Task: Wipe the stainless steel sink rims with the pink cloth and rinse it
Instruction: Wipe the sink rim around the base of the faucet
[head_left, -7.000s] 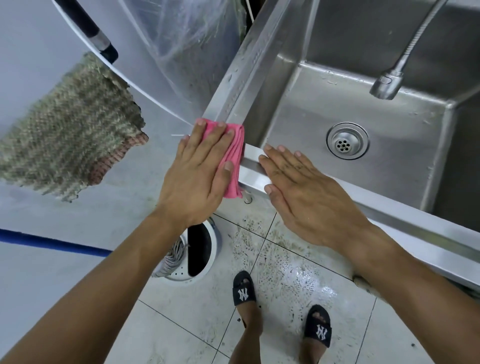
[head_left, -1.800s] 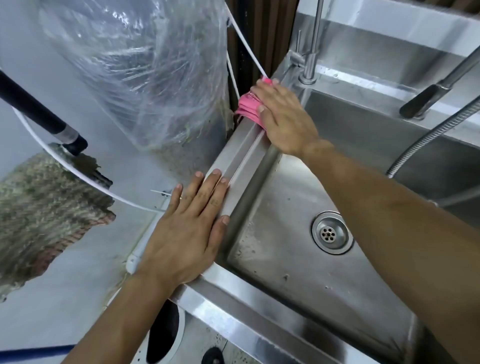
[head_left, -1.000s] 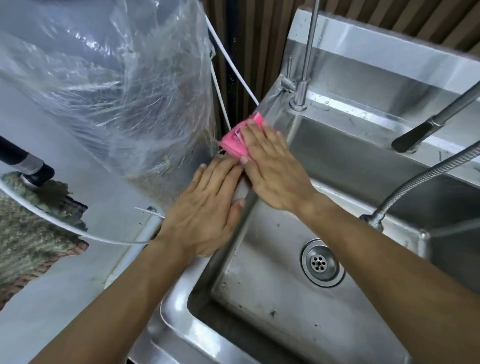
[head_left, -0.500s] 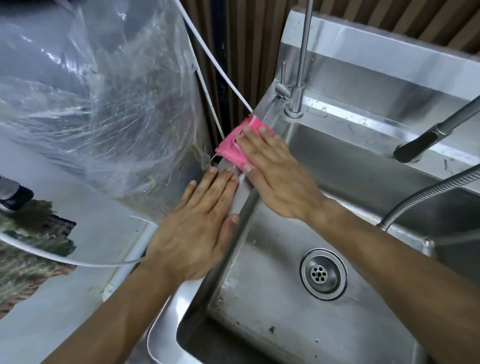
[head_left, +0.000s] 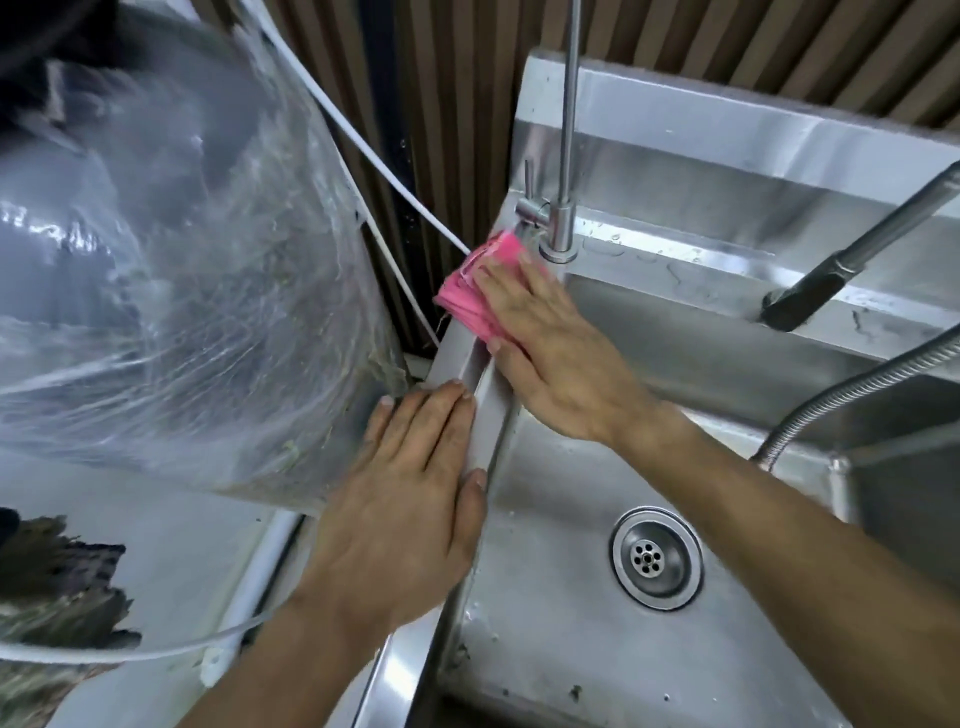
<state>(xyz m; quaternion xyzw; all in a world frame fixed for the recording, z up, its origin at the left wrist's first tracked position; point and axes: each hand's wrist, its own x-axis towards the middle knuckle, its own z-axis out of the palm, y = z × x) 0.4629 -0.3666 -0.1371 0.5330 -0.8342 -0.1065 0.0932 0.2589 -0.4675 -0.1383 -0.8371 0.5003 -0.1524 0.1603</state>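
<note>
Pink cloth (head_left: 480, 291), folded, lies on the sink's left rim (head_left: 457, 358) near the far-left corner, just beside the slim faucet (head_left: 563, 208); right hand (head_left: 550, 358) presses it flat, fingers straight and close together; left hand (head_left: 405, 514) rests open on the same rim nearer, fingers together; drain (head_left: 657, 558) in the basin; clear plastic bag (head_left: 182, 291) left of the sink.

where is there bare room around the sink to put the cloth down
Free: the basin floor around the drain, and the back ledge between thin tap and black handle. Crowded: the left rim, under left hand, right hand and pink cloth.
</note>
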